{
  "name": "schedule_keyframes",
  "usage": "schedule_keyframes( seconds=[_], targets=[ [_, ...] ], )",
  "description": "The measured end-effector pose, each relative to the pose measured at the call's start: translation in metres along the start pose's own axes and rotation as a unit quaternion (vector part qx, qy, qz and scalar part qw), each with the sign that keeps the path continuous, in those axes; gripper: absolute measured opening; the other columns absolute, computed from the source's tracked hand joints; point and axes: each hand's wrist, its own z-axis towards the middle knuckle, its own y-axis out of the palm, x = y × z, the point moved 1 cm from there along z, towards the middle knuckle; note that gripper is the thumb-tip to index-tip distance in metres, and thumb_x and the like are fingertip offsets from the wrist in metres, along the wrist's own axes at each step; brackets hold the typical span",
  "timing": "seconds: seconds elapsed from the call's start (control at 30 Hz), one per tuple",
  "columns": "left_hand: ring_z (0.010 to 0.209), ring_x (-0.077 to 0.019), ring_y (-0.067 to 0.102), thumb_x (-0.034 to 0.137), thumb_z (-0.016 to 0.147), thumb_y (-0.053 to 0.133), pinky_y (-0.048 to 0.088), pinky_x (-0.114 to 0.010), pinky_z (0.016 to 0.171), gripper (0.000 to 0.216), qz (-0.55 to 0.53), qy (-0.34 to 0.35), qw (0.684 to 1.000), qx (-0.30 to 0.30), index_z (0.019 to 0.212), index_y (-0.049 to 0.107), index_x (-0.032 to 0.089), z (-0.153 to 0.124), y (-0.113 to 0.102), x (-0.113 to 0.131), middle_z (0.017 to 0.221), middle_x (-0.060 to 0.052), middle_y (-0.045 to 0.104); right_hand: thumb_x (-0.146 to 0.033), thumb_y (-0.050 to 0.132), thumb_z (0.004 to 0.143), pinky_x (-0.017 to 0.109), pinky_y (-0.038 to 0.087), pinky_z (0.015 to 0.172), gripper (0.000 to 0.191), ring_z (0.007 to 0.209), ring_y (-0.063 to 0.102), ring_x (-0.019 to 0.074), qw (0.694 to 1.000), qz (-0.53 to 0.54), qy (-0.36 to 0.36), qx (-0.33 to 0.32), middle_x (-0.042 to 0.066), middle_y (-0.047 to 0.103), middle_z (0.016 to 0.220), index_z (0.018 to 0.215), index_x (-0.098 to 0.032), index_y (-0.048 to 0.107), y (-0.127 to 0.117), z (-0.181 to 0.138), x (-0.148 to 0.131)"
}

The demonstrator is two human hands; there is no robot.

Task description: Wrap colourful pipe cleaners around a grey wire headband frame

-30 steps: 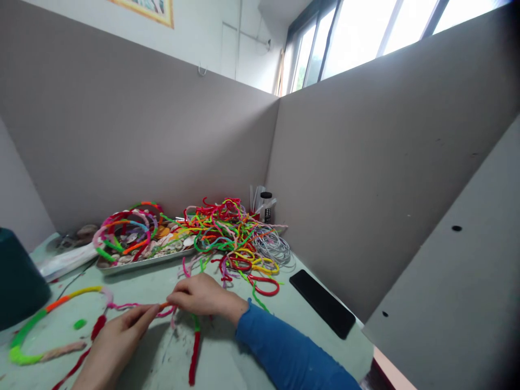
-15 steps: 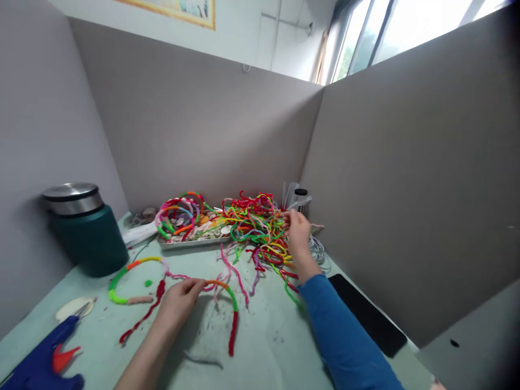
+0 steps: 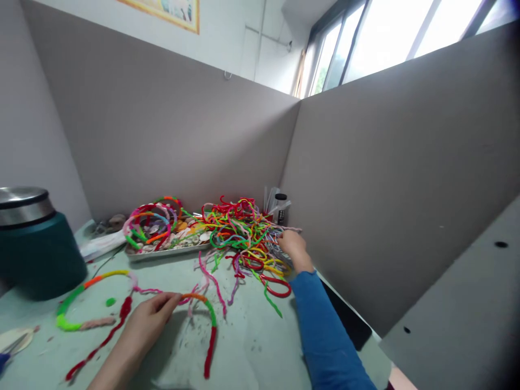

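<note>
My left hand [image 3: 148, 319] has its fingers pinched shut on the joined pipe-cleaner strand [image 3: 212, 317], which lies curved on the surface [image 3: 252, 346] right in front of me. My right hand [image 3: 294, 246] is over at the edge of the colourful pipe-cleaner pile [image 3: 239, 227]; can't tell if those fingers grip anything.

The pale green worktop [image 3: 260, 346] lies open in front. A tangled heap of coloured pipe cleaners [image 3: 239, 233], a metal tray [image 3: 162, 253] and grey partition walls [image 3: 179, 146] block the back, with a dark green steel-lidded canister [image 3: 34, 244] on the left.
</note>
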Motion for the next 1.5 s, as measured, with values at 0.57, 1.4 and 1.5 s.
schedule_keyframes(
  seconds=[0.57,1.4,1.5],
  targets=[
    [0.075,-0.0263,0.063,0.057,0.062,0.053,0.044,-0.028,0.062,0.041,0.030,0.019,0.999,-0.015,0.075,0.073,0.024,0.006,0.001,-0.004,0.069,-0.002,0.070,-0.024,0.047,0.083,0.030,0.043,0.075,0.026,0.094,0.061,0.0243,0.994,-0.031,-0.022,0.098,0.016,0.068,0.098,0.093,-0.016,0.070,0.000,-0.008,-0.009],
    [0.036,-0.0051,0.023,0.066,0.060,0.060,0.019,-0.019,0.033,0.050,-0.248,-0.123,0.960,-0.046,0.065,0.054,0.016,-0.010,0.010,0.003,0.044,0.010,0.033,-0.019,0.047,0.082,0.030,0.043,0.075,0.027,0.098,0.059,0.0270,0.993,-0.040,-0.109,-0.037,0.018,0.066,0.103,0.096,-0.013,0.069,0.065,-0.005,-0.037],
    [0.036,-0.0063,0.025,0.063,0.058,0.062,0.020,-0.019,0.034,0.054,-0.203,-0.091,0.973,-0.053,0.078,0.062,0.013,-0.009,0.010,0.004,0.044,0.010,0.032,-0.021,0.047,0.083,0.029,0.044,0.072,0.027,0.095,0.061,0.0257,0.994,-0.030,-0.098,-0.034,0.019,0.066,0.102,0.098,-0.012,0.068,0.060,-0.003,-0.037]
  ],
)
